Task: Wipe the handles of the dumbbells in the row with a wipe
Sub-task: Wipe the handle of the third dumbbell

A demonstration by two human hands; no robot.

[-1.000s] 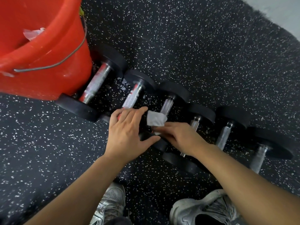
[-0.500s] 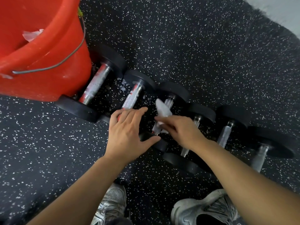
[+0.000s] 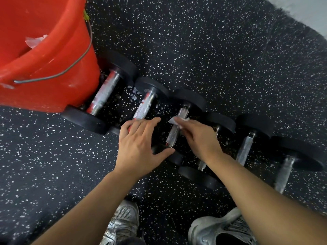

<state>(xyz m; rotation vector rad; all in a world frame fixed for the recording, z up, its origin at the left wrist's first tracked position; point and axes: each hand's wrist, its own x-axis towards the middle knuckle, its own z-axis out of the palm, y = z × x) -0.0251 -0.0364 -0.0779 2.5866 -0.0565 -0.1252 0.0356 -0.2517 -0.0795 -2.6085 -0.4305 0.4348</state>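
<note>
Hands over the dumbbell row, wipe at the third handle

Two grey shoes [image 3: 123,225] are cut off at the bottom edge. The left hand [image 3: 139,147] lies spread on hidden dumbbell ends; the right hand [image 3: 198,138] pinches the wipe [image 3: 177,121] against the third handle [image 3: 174,133], its fingertips hidden. The speckled black floor [image 3: 221,50] carries six dumbbells [image 3: 245,151]; the orange bucket [image 3: 53,68], cropped, stands touching the far-left one.

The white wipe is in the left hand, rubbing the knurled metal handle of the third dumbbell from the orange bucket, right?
Not quite: the head view shows the right hand pinching the white wipe on that knurled metal handle. The left hand rests on the black dumbbell ends.
</note>
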